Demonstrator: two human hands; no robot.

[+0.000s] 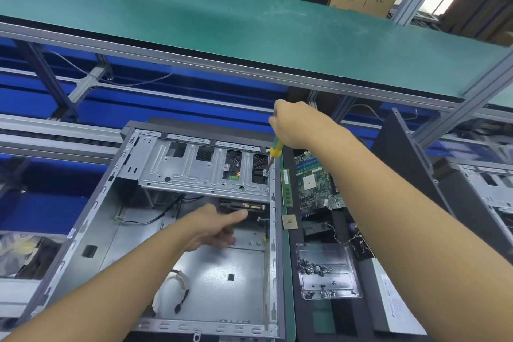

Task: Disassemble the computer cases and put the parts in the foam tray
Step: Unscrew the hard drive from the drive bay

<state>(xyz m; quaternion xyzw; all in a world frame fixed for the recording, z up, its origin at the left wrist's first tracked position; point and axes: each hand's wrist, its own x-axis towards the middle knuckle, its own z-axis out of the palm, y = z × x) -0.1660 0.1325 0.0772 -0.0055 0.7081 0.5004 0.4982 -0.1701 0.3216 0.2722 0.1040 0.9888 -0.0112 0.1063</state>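
Note:
An open grey computer case [91,219] lies on its side in front of me. A metal drive cage [194,169] spans its far end. My right hand [294,125] grips a green-and-yellow screwdriver [275,150], whose tip stands on a screw at the cage's right corner. Inside the case, below the cage, my left hand [213,226] reaches with the thumb stretched toward a black drive [244,207]; its fingers are blurred. To the right lies the black foam tray [333,322] holding a green motherboard [316,183], a RAM stick [286,189] and a CPU chip [289,221].
A clear plastic dish [327,272] with several screws sits on the foam tray. Loose white and black cables [177,286] lie on the case floor. Another opened case [488,189] stands at the right. A green shelf [222,22] overhangs the far side.

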